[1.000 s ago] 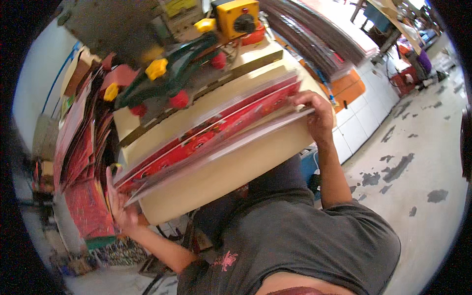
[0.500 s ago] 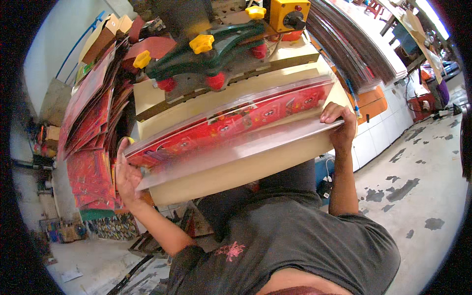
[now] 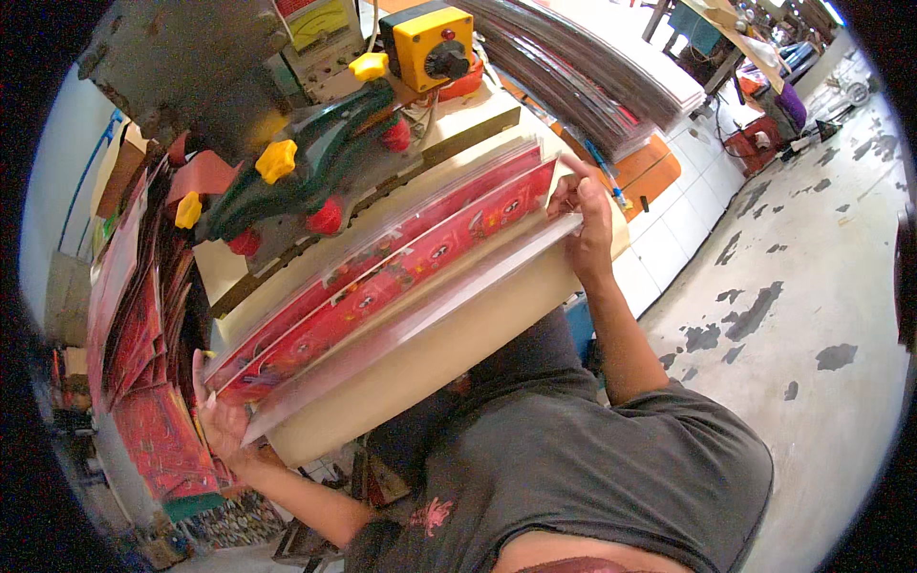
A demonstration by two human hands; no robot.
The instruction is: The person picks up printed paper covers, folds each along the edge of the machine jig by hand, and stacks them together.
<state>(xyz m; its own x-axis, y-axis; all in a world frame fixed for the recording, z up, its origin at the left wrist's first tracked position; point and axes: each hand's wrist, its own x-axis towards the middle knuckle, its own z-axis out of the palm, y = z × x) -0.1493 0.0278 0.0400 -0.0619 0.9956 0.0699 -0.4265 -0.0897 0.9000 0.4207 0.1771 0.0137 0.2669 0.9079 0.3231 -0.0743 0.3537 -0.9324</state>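
Several glossy red printed sheets (image 3: 382, 277) stand tilted on their long edges, fanned a little apart, between my two hands. Nearer my body, a clear plastic sheet (image 3: 411, 329) slants down over the cream board (image 3: 430, 372). My left hand (image 3: 222, 425) supports the sheets' left end, its fingers stretched up along the edge and palm against it. At the opposite end, my right hand (image 3: 587, 220) has curled fingers and thumb around the corner of the sheets. Part of its grip is hidden, and the left fingers are slightly blurred.
Beyond the sheets stands a machine with a dark green clamp frame (image 3: 325, 158), yellow star knobs (image 3: 276, 161) and a yellow control box (image 3: 427, 48). Red printed sheets (image 3: 143, 353) are piled at left. A tall stack of sheets (image 3: 573, 76) lies at back right, beside an orange board (image 3: 654, 172).
The view has swung, so the machine and sheets appear further left and more tilted. The red sheets have fanned apart, showing a second printed face. Both hands remain at the ends.
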